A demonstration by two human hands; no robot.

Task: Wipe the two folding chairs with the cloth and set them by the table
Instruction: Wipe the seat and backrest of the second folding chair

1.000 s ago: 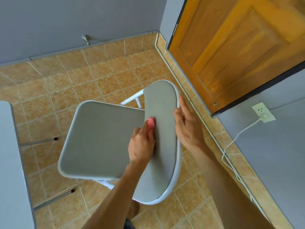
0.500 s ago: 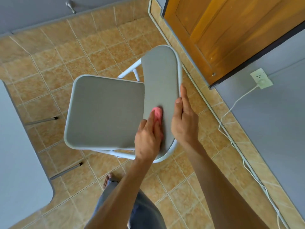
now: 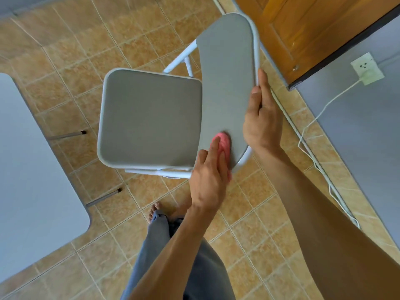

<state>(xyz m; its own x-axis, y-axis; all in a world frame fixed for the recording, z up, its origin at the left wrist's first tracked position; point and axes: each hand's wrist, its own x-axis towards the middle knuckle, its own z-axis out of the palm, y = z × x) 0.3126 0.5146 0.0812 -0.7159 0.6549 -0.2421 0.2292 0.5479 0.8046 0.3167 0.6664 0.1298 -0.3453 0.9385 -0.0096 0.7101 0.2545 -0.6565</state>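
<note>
Tiled floor (image 3: 71,50) of tan-orange squares with pale grout, lit evenly. At left, a pale grey tabletop (image 3: 28,169) with a rounded corner; two of its dark-tipped legs (image 3: 104,197) show beside it. Upper right, a varnished wooden door (image 3: 313,24) in a dark frame. Right, a grey wall (image 3: 368,137) bearing a white socket (image 3: 367,71), from which a white cable (image 3: 311,122) trails down along the skirting.

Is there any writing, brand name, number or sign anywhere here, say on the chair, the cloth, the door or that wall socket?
None can be read.
Chair backrest and seat: plain grey, no label.
Pink cloth: no print showing.
Wall socket: only its holes, no marking legible.
Wooden door and table: bare.
</note>
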